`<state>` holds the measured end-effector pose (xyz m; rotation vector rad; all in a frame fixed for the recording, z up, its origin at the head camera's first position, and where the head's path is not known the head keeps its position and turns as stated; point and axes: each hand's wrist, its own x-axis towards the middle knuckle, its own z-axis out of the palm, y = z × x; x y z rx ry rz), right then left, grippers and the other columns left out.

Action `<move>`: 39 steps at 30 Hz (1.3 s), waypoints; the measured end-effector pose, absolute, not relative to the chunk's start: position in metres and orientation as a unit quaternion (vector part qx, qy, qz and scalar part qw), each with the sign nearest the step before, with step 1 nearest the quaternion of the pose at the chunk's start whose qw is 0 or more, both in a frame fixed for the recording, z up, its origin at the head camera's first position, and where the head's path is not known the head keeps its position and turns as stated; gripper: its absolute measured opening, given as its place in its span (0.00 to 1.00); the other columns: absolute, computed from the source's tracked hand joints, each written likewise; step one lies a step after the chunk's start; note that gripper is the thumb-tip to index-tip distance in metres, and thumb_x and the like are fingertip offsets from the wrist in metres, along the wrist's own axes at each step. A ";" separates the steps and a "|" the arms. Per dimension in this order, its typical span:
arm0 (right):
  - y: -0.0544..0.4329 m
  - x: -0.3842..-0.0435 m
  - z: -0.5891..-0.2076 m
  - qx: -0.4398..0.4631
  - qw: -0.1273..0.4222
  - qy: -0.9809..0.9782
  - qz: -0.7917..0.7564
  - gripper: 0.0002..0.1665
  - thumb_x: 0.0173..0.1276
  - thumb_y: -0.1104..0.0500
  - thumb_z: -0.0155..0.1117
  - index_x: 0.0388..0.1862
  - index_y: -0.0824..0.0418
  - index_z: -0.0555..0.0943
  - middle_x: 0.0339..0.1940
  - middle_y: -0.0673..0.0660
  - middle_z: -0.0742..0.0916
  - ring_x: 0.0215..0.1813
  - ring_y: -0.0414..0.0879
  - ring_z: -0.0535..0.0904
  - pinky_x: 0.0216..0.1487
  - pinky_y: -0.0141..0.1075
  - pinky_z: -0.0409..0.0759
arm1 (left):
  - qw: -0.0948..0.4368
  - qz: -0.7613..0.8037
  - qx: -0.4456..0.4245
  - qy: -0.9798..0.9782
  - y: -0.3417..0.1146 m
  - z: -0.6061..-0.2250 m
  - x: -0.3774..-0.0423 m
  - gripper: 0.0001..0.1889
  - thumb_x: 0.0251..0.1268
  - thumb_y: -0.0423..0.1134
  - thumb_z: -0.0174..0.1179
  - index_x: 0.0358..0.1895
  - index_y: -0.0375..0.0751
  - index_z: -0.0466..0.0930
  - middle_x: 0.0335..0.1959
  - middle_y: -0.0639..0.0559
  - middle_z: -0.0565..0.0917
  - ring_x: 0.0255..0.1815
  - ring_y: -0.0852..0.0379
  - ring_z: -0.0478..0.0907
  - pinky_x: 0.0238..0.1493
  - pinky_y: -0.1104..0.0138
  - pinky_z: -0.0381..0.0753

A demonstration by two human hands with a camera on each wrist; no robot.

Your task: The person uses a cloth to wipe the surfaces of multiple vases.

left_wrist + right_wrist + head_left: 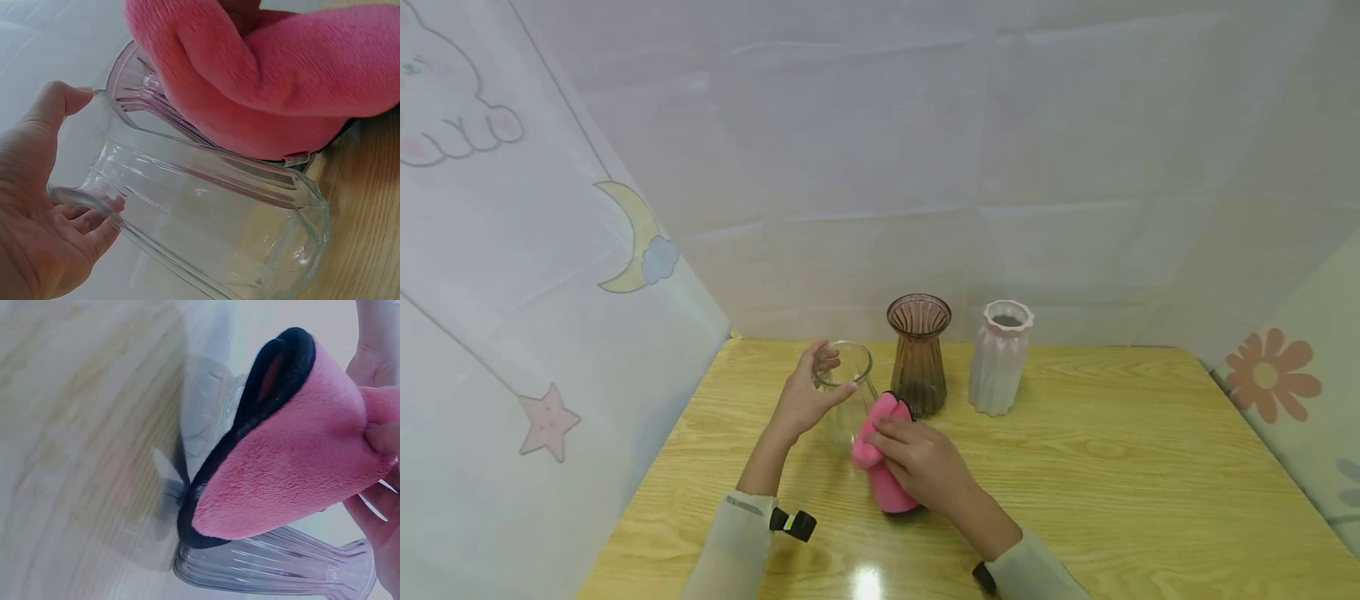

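Observation:
My left hand (pixel 805 398) grips a clear glass vase (pixel 200 206) at its flared neck, with the thumb on one side of the rim and the fingers round the other. Bunched in my right hand (pixel 931 468) is a pink plush cloth (pixel 892 490) with black edging. The cloth is right beside the clear vase and overlaps part of it in the head view. In the right wrist view the cloth (pixel 287 462) hangs folded over and hides much of the clear vase. Its lower black edge comes down close to the tabletop.
Just behind the cloth stands a ribbed glass vase (pixel 919 367), brownish-purple fading to grey. Right of it is a fluted white and pale pink vase (pixel 999 371). All are on a wood-grain table (pixel 1112 500), with a pale curtain (pixel 880 167) hanging along its back edge.

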<state>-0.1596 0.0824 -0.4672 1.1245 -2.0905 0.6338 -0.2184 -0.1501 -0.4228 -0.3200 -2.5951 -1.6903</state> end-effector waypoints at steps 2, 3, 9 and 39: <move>0.085 -0.159 -0.466 0.436 0.354 -0.789 0.250 0.12 0.77 0.57 0.61 0.48 0.57 0.90 0.52 0.59 0.89 0.55 0.51 0.86 0.53 0.42 0.85 | 0.014 -0.545 -0.103 -0.832 -0.150 -0.423 -0.220 0.50 0.61 0.50 0.73 0.80 0.42 0.51 0.72 0.47 0.70 0.73 0.46 0.68 0.72 0.40 0.62; 0.086 -0.159 -0.465 0.439 0.363 -0.781 0.255 0.14 0.79 0.56 0.58 0.48 0.58 0.89 0.52 0.60 0.89 0.55 0.52 0.86 0.53 0.42 0.85 | 0.014 -0.546 -0.103 -0.831 -0.150 -0.423 -0.221 0.51 0.61 0.50 0.73 0.80 0.42 0.50 0.72 0.47 0.70 0.73 0.46 0.67 0.73 0.40 0.62; 0.092 -0.157 -0.458 0.445 0.390 -0.760 0.269 0.21 0.83 0.55 0.49 0.50 0.61 0.88 0.56 0.62 0.88 0.58 0.55 0.85 0.57 0.44 0.83 | 0.020 -0.547 -0.097 -0.832 -0.150 -0.423 -0.228 0.51 0.61 0.49 0.73 0.80 0.40 0.50 0.73 0.44 0.70 0.73 0.45 0.67 0.73 0.41 0.62; 0.142 -0.143 -0.426 0.383 0.467 -0.740 0.296 0.19 0.81 0.56 0.54 0.50 0.66 0.88 0.53 0.63 0.89 0.53 0.57 0.87 0.64 0.35 0.77 | 0.013 -0.560 -0.070 -0.826 -0.154 -0.421 -0.254 0.54 0.61 0.56 0.72 0.82 0.46 0.46 0.76 0.48 0.66 0.76 0.47 0.63 0.77 0.43 0.55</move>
